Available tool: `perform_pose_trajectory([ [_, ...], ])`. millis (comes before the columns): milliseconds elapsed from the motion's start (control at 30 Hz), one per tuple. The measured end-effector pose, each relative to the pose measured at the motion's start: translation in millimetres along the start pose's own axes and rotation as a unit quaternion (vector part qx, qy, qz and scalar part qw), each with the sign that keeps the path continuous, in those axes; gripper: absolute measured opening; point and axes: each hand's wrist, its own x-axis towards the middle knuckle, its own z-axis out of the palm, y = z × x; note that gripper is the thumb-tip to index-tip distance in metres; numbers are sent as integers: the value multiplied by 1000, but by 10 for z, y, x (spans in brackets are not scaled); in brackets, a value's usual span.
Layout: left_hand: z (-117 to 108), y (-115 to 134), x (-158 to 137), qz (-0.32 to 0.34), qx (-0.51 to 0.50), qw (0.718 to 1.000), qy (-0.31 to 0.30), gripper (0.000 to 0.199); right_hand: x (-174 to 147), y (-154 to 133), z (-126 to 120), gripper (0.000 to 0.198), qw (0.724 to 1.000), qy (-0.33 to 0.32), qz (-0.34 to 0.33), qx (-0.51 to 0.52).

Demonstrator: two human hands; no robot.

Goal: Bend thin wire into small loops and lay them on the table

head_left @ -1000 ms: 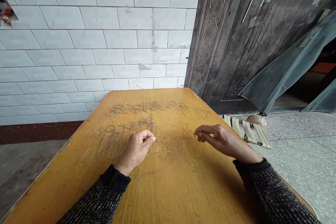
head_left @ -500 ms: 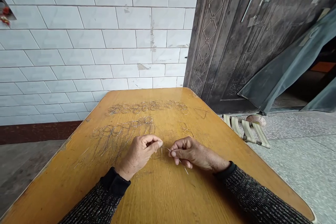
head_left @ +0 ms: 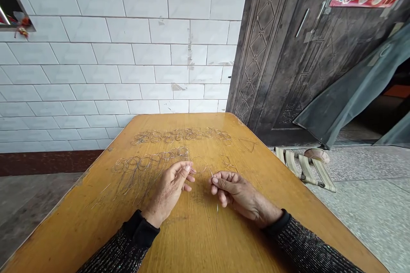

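Observation:
A thin metal wire [head_left: 217,210] is pinched between the thumb and forefinger of my right hand [head_left: 235,192]. Its straight end hangs below those fingers, and its other part bends into a loop above the table between my hands. My left hand [head_left: 173,185] has thumb and forefinger closed at the left side of this loop, its other fingers loosely curled. Left of my left hand lies a row of looped wires [head_left: 141,162] with long tails. Farther back is another row of wire loops [head_left: 179,135].
The wooden table [head_left: 192,239] reaches to a white tiled wall [head_left: 137,55]. A few bent wires [head_left: 228,163] lie beyond my right hand, and a triangular wire piece [head_left: 248,144] near the right edge. A strapped folding stool [head_left: 306,168] stands on the floor at right.
My left fingers have shifted slightly left and up, and the hands are a little farther apart. The wire's loop now shows higher, and its loose end hangs more steeply. The camera view has tilted up.

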Motion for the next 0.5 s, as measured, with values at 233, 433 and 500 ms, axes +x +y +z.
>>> perform_pose_trajectory([
  [233,40,-33,11,-16,-34,999,7,22,15,48,7,27,1000,17,8,-17],
  [433,35,-58,2,48,-17,994,99,23,68,65,9,33,996,70,1,-62],
  [500,54,-49,-51,115,61,989,75,18,121,65,18,33,994,88,-5,-66],
])
